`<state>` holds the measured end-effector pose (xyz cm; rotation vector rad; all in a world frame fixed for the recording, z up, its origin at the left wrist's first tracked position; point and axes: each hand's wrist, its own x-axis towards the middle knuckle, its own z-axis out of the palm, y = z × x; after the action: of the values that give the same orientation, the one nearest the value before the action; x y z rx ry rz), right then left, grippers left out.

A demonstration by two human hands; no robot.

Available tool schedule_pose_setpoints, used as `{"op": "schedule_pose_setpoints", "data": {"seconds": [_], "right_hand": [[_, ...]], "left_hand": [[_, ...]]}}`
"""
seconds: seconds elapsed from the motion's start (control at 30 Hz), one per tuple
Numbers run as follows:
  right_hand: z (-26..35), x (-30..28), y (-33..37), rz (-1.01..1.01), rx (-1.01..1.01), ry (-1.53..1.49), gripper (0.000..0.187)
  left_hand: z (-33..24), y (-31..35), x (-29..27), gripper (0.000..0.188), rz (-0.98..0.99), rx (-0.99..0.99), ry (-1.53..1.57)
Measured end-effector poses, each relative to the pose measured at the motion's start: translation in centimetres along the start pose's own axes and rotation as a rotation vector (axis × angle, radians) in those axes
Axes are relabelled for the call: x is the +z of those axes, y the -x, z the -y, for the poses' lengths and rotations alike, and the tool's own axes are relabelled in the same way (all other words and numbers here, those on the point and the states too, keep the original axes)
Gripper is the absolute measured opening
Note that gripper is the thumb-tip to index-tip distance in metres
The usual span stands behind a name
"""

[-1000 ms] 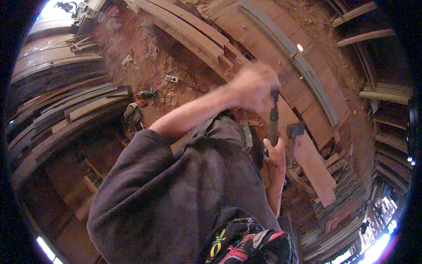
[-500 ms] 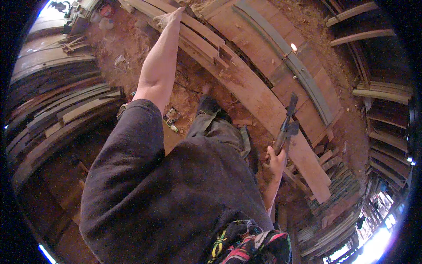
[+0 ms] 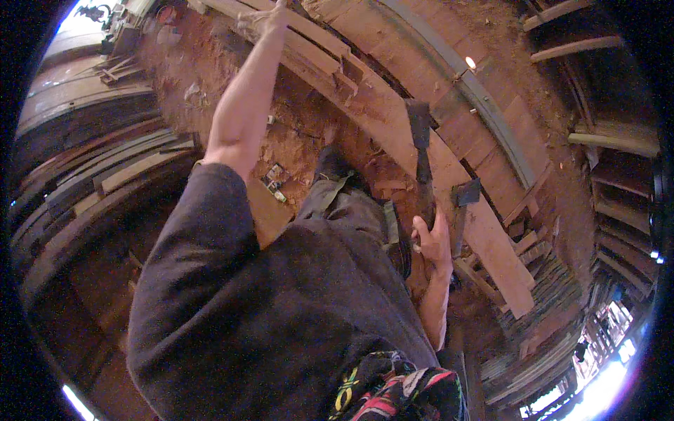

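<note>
My left arm reaches to the far end of a long wooden board [image 3: 393, 137]. There my left hand [image 3: 261, 22], somewhat blurred, is at the wood with its fingers apart, and I see nothing held in it. Close to my right hip, my right hand [image 3: 433, 242] is closed around what look like two hand tools. One has a long dark shaft and a flat, squarish dark blade [image 3: 418, 123] over the board. The other dark blade [image 3: 466, 192] sticks out to the right, its shaft partly hidden by the hand. Their exact kind cannot be made out.
A wide wooden panel [image 3: 439, 105] with a grey curved-looking strip [image 3: 484, 116] lies beyond the board. Stacked planks [image 3: 105, 172] line the left, more timber [image 3: 547, 295] the lower right. Reddish sawdust covers the ground; a small object [image 3: 274, 184] lies near my foot.
The tools in my right hand have swung up and left, and their two blades now stand farther apart. My left hand has shifted slightly farther away along the board.
</note>
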<state>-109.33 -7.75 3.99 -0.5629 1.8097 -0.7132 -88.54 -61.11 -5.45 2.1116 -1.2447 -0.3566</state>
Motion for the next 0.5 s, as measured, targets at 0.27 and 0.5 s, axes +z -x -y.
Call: {"op": "schedule_pose_setpoints", "data": {"seconds": [0.27, 0.5], "right_hand": [[4.2, -0.1, -5.2, -0.032, -0.420, 0.546, 0.057], [4.8, -0.1, -7.5, 0.062, -0.327, 0.524, 0.059]], "left_hand": [[-1.0, 28.0, -11.6, 0.062, 0.881, 1.578, 0.401], [0.8, 31.2, -10.1, 0.030, 1.086, 1.527, -0.103]]}}
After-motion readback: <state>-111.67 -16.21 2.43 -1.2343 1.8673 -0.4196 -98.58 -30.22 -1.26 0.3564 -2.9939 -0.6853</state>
